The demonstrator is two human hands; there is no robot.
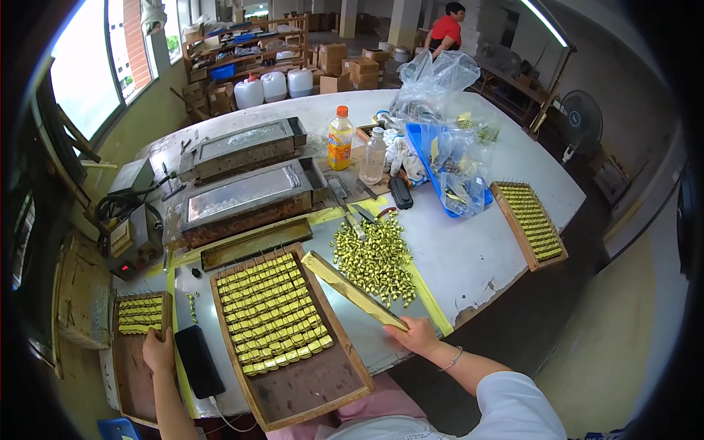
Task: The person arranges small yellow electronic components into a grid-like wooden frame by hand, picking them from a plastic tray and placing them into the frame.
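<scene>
My right hand (416, 337) grips the near end of a long wooden bar (352, 290) with a pale yellow face, held slanting over the table. My left hand (158, 350) reaches into a wooden tray (136, 374) at the far left, fingers curled at the lowest row of small yellow-green pieces (139, 314); what they pinch is hidden. Between my hands a larger wooden tray (315, 381) holds rows of yellow-green metal pieces (271, 315) on thin rods, its near part bare. Beyond the bar lies a heap of loose shiny yellow-green pieces (374, 257).
A phone (198, 359) on a cable lies between the trays. Two metal-topped boxes (249, 194) stand behind. Further right are an orange-capped bottle (340, 139), a clear bottle (373, 158), a blue tray (440, 176) under plastic bags, and another filled tray (529, 220). Someone in red (446, 33) stands far back.
</scene>
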